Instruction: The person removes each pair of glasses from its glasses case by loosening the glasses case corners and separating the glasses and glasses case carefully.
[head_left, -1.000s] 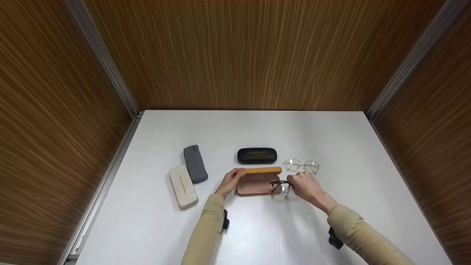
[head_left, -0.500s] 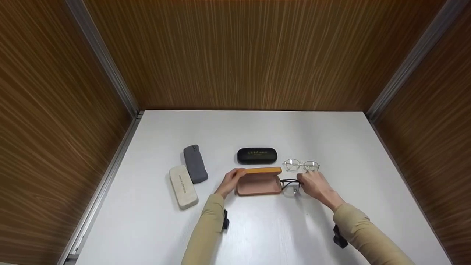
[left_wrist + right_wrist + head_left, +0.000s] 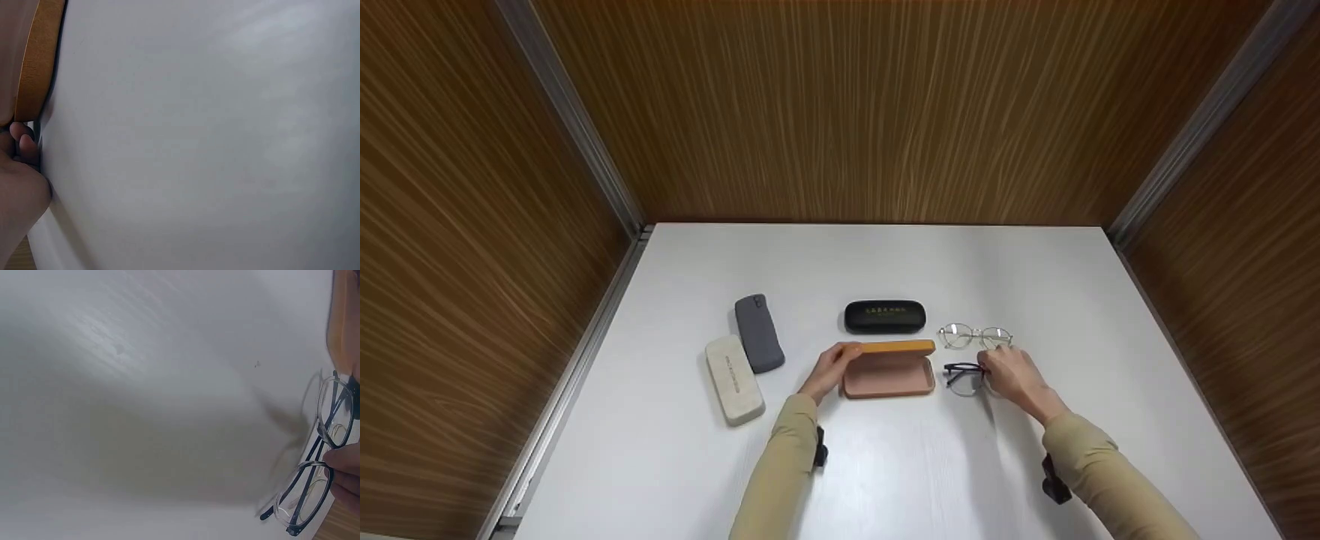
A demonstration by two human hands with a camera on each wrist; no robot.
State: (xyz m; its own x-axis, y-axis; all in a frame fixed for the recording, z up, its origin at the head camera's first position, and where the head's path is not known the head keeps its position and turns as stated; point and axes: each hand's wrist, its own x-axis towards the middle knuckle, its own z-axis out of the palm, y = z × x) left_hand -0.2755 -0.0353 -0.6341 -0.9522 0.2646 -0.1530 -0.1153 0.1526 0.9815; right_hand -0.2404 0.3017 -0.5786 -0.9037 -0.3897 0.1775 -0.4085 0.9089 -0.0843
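My left hand (image 3: pixel 830 370) grips the left end of an orange glasses case (image 3: pixel 897 347), thumb at its lid. The case stands open on the table, showing a bare pink lining. In the left wrist view, curled fingers (image 3: pixel 27 147) lie at the end of the orange case wall (image 3: pixel 39 67). To the right of the case, my right hand (image 3: pixel 1020 380) pinches dark-framed eyeglasses (image 3: pixel 963 367). The right wrist view shows these eyeglasses (image 3: pixel 328 492) with temples folded, fingertips (image 3: pixel 340 460) at the bridge. Thin-framed eyeglasses (image 3: pixel 976 335) lie just behind that hand, which partly covers them.
Behind the orange case lies a closed black glasses case (image 3: pixel 884 317). Leftward, a grey case (image 3: pixel 760 334) and a cream case (image 3: pixel 734 380) lie against each other. Wood-grain panels (image 3: pixel 840 112) bound the white table (image 3: pixel 877 262) at the back and both sides.
My right hand has drawn the dark-framed eyeglasses rightward, from over the right end of the orange case to clear of it. My left hand and the case have stayed put.
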